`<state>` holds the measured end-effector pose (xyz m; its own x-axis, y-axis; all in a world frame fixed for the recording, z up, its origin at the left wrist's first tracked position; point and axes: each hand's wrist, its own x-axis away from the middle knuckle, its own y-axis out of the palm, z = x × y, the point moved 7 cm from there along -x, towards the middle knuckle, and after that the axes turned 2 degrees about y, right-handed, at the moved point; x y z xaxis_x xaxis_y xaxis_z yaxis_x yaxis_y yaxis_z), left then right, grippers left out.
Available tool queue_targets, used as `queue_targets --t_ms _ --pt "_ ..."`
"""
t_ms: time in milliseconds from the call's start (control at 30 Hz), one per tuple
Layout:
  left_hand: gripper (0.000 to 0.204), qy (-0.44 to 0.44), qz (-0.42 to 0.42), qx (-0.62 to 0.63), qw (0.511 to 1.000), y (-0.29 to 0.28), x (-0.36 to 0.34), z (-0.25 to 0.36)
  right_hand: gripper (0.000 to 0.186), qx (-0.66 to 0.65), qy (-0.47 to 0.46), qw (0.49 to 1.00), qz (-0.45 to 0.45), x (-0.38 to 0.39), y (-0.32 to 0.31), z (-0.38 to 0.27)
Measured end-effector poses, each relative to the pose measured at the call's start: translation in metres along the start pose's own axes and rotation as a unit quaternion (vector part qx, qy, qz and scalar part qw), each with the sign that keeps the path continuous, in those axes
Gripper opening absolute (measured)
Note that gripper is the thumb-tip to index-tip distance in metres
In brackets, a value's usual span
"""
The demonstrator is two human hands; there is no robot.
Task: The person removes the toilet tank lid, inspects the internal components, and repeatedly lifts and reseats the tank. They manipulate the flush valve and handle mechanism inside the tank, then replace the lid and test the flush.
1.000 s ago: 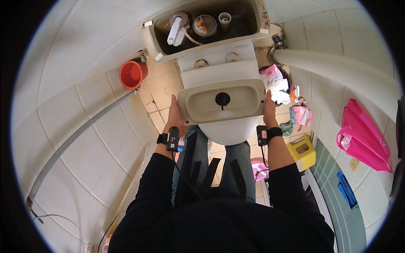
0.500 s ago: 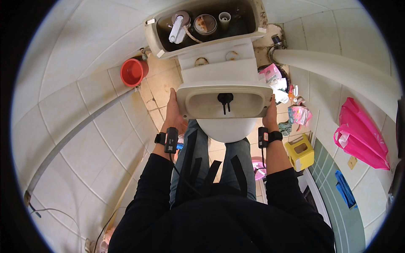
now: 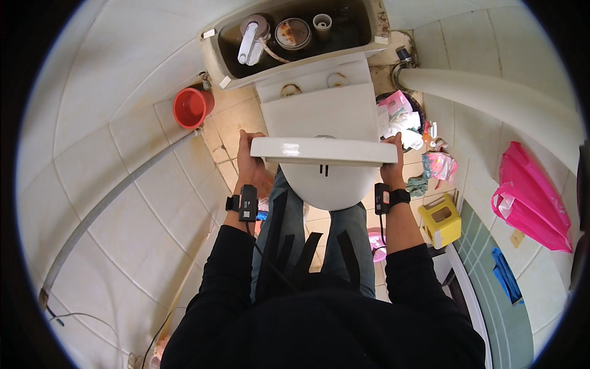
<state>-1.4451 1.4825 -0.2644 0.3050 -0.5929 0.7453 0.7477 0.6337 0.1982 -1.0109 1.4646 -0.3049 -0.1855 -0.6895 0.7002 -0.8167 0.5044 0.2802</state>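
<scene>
Between both hands I hold a white toilet tank lid [image 3: 326, 150] above the toilet bowl [image 3: 329, 187]. Its smooth glossy edge faces up toward me. Two dark prongs show just below it. My left hand [image 3: 249, 161] grips the lid's left end, with the fingers partly hidden behind it. At the right end, my right hand [image 3: 393, 163] is closed on the lid, thumb up. Beyond stands the uncovered tank [image 3: 211, 56], with a valve with a white arm [image 3: 249, 44], a stained round part [image 3: 292, 34] and a short tube [image 3: 322, 23] inside.
A red bucket [image 3: 192, 107] stands by the left wall. On the right are a thick white pipe [image 3: 479, 85], a bin with litter [image 3: 402, 120], a yellow container [image 3: 441, 221] and a pink bag [image 3: 531, 197]. A grey pipe [image 3: 110, 206] runs along the left wall.
The lid has tipped in my hands: its hollow underside with the black fitting showed before, and now its glossy edge does. Both hands stay at its ends.
</scene>
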Motion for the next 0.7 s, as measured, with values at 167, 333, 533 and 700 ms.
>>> queue_targets --t_ms 167,333,533,700 --pt "0.053 0.020 -0.037 0.013 0.999 0.011 -0.010 0.005 0.057 0.040 0.018 0.998 0.038 0.000 -0.003 0.011" --pt "0.052 0.027 -0.093 0.028 0.995 0.012 -0.022 -0.001 0.055 0.030 0.044 0.995 0.082 0.006 -0.012 0.027" --pt "0.046 -0.003 -0.062 0.035 0.997 -0.009 -0.028 -0.018 0.053 0.058 -0.002 0.995 0.076 0.009 -0.012 0.024" --pt "0.045 -0.008 -0.072 0.039 0.997 -0.017 -0.028 -0.024 0.047 0.099 0.003 0.992 0.079 0.009 -0.009 0.021"
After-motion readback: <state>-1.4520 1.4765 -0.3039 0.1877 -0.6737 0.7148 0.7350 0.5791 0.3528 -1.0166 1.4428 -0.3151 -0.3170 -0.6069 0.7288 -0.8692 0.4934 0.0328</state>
